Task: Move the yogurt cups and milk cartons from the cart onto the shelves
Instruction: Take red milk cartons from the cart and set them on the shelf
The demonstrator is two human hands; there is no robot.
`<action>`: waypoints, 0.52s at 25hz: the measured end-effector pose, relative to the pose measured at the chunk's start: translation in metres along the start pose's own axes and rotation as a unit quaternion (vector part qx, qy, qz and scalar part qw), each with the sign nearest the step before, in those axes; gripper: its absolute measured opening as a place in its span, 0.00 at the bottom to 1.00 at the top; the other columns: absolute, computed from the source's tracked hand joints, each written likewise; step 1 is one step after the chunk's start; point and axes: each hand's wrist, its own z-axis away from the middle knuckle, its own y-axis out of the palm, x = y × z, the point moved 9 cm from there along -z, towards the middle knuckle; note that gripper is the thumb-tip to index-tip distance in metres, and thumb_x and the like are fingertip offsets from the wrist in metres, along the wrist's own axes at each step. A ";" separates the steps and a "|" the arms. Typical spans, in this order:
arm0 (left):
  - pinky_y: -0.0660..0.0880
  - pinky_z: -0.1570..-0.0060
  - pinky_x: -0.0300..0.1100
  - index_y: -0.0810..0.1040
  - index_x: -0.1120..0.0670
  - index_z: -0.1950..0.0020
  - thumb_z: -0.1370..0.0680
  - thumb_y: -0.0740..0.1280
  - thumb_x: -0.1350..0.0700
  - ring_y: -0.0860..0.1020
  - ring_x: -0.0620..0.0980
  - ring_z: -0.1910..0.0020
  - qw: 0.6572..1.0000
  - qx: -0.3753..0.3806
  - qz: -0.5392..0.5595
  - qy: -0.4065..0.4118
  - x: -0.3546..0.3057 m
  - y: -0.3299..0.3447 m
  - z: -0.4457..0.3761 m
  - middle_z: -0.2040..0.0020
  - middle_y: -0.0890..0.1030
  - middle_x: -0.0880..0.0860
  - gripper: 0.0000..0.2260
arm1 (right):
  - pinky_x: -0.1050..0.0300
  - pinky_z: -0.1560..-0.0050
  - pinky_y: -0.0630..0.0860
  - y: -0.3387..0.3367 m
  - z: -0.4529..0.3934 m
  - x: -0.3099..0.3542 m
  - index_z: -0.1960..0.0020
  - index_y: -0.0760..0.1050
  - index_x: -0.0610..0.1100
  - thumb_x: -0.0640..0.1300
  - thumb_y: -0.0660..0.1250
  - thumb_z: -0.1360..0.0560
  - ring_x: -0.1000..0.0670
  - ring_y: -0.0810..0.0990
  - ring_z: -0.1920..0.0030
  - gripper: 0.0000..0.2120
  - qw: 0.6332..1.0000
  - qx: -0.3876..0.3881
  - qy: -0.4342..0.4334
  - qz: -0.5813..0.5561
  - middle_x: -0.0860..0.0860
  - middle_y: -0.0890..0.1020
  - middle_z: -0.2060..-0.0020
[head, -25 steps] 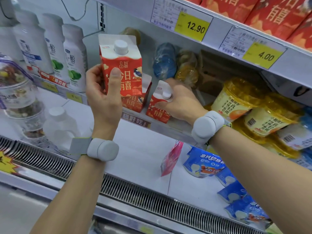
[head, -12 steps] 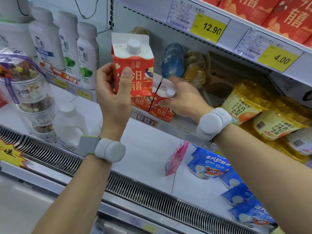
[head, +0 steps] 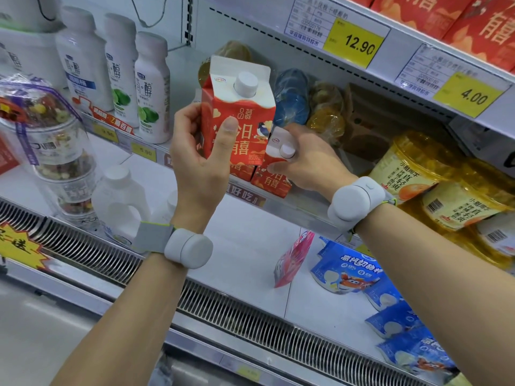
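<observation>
There is a single view, from a camera worn on the person's head. It looks forward and somewhat down into an open chilled display, standing close enough that both forearms reach in from the bottom edge. Taking the yellow 12.90 price tag [head: 353, 46] as the landmark: it sits high and right of centre on a shelf edge that slants down to the right, so the camera faces the shelving at an angle, tilted. Below the tag the white lower shelf [head: 250, 240] and the vent grille [head: 250, 310] fill the frame. Wide-angle bending shows at the borders.
</observation>
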 end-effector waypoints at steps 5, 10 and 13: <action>0.79 0.51 0.39 0.70 0.59 0.37 0.21 0.68 0.47 0.82 0.46 0.47 1.000 0.007 0.005 -0.011 0.002 0.003 0.000 0.45 0.80 0.53 0.20 | 0.50 0.48 0.80 0.003 -0.003 -0.002 0.37 0.69 0.54 0.51 0.76 0.28 0.51 0.79 0.45 0.24 1.000 -0.006 -0.012 0.013 0.54 0.79 0.42; 0.80 0.50 0.43 0.72 0.55 0.38 0.23 0.68 0.45 0.83 0.51 0.45 0.998 0.034 0.033 -0.040 0.005 0.016 0.005 0.43 0.81 0.57 0.19 | 0.41 0.39 0.78 0.007 -0.002 -0.003 0.31 0.66 0.59 0.61 0.70 0.31 0.47 0.77 0.35 0.30 0.997 0.027 -0.044 0.054 0.55 0.77 0.35; 0.81 0.48 0.46 0.72 0.58 0.36 0.23 0.70 0.41 0.83 0.54 0.44 0.997 0.050 0.031 -0.050 0.005 0.025 0.009 0.42 0.81 0.59 0.25 | 0.46 0.28 0.70 -0.024 0.018 0.004 0.23 0.62 0.54 0.53 0.69 0.33 0.50 0.68 0.26 0.39 0.995 -0.044 -0.071 -0.059 0.52 0.70 0.26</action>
